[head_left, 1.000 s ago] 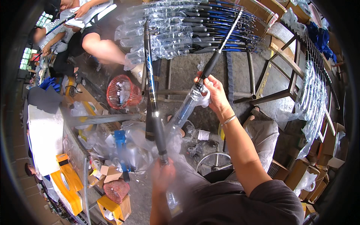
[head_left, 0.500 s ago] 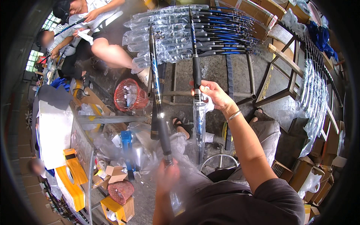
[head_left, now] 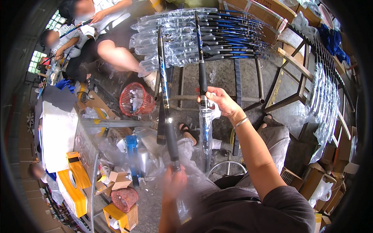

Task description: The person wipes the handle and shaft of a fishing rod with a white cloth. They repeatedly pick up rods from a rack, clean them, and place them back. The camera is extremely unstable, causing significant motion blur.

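- Right hand [head_left: 219, 101] pinched a slim black-and-blue rod [head_left: 202, 75], its lower part inside a crinkled clear plastic sleeve [head_left: 206, 132].
- Left hand [head_left: 175, 180], blurred, wrapped round the lower end of a thicker black, blue-marked rod [head_left: 163, 85].
- Rods stood apart, side by side.

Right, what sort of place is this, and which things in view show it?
Probably a fishing-rod workshop or packing area: a row of rods lies part-wrapped in clear plastic, the right hand holds a partly sleeved rod, and cardboard boxes stand around.
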`<state>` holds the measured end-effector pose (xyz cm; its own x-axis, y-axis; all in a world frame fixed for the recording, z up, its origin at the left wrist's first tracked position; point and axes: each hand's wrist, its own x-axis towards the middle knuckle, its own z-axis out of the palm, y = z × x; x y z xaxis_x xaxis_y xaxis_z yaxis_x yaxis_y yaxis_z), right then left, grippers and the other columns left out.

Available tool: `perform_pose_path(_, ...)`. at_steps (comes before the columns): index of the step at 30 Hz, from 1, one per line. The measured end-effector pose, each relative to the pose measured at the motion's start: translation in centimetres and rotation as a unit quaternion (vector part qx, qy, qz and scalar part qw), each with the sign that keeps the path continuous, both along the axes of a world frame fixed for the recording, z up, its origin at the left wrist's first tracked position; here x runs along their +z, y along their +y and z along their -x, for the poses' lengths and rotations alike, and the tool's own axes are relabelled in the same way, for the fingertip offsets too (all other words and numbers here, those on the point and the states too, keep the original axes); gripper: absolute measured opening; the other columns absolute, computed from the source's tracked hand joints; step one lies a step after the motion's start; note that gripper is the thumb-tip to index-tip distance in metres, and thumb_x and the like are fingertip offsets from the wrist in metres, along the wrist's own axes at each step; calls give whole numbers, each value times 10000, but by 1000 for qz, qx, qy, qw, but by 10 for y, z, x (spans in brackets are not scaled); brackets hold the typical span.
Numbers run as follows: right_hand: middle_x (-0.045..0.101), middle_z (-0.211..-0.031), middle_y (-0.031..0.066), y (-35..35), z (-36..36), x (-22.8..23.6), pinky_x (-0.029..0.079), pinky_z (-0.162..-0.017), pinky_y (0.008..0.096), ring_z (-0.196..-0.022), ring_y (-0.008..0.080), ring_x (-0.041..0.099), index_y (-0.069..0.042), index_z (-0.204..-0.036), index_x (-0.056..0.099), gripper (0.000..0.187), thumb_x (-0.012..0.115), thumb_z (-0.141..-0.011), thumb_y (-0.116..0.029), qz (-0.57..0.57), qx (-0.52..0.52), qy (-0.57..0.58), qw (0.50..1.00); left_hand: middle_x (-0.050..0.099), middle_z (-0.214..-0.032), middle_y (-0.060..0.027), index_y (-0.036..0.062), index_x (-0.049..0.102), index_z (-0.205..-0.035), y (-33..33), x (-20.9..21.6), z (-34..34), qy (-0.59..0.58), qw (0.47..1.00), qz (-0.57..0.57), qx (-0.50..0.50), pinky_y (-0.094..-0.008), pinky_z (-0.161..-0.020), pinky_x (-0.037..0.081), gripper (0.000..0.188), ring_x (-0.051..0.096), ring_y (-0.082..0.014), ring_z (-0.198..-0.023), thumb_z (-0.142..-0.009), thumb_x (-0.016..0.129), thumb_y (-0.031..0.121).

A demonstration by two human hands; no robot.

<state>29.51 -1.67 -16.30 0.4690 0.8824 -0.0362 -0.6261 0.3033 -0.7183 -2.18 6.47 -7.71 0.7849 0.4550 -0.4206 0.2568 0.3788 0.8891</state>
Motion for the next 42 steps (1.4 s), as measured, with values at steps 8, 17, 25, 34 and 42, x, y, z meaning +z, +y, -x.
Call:
perform_pose_path(8, 657, -936, 29, 1, 3, 6, 431, -566, 171, -694, 36, 546, -4, -1189, 547, 419, 629, -885, -282, -4, -23, -1, 1000, 437, -597, -33, 11, 454, -1016, -3, 3, 2, -4, 1000, -16, -2, -237, -367, 302, 312, 363, -86, -412, -931, 540, 298)
perform_pose_path(17, 652, -921, 24, 1, 16, 8, 454, -589, 190, -719, 51, 565, -14, -1151, 557, 375, 629, -886, -270, -31, -111, 28, 993, 436, -592, -30, 12, 455, -1010, -11, 16, 0, 17, 1000, -17, 7, -238, -369, 300, 259, 362, -83, -411, -936, 521, 251)
perform_pose_path(25, 651, -953, 32, 17, 38, -4, 476, -599, 233, -714, 83, 573, -70, -1089, 552, 208, 559, -931, -205, -6, -292, 108, 950, 449, -611, -34, 9, 460, -1020, -15, 12, 3, -8, 1000, -11, -9, -236, -386, 304, 281, 374, -84, -430, -938, 530, 269)
perform_pose_path(34, 656, -1039, 39, 44, 40, -44, 459, -669, 274, -787, 107, 550, -111, -1049, 513, 122, 521, -954, -187, 48, -406, 199, 891, 439, -594, -26, 13, 463, -1010, -11, 5, 0, 12, 1000, -12, -1, -240, -389, 305, 266, 369, -84, -425, -939, 527, 262)
perform_pose_path(42, 645, -1031, 45, 60, 26, -70, 461, -593, 254, -651, 117, 522, -127, -1049, 505, 90, 479, -970, -162, 6, -444, 255, 859, 427, -575, -21, 20, 460, -1007, -3, -5, 1, 28, 999, 2, 17, -241, -374, 295, 281, 358, -79, -411, -926, 548, 275)
